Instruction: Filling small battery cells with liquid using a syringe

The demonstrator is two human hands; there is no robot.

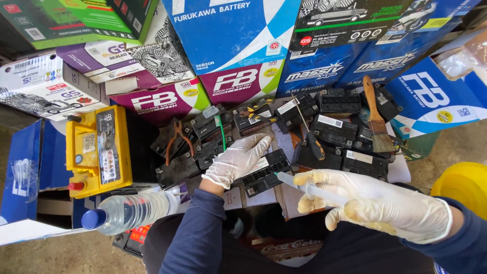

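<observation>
My left hand (237, 160), in a white glove, rests palm-down with fingers spread on a small black battery (266, 173) in front of me. My right hand (378, 203), in a stained white glove, grips a clear plastic syringe (304, 186). The syringe tip points left and sits at the battery's right end, close to my left fingertips. Several more small black batteries (332, 129) lie packed together just behind.
A yellow-topped battery (99, 149) stands at left, a clear bottle with a blue cap (129, 212) lies below it. Pliers (177, 139), a screwdriver (310, 139) and a paintbrush (378, 122) lie on the batteries. Stacked battery cartons (233, 35) wall the back. A yellow lid (464, 185) sits at right.
</observation>
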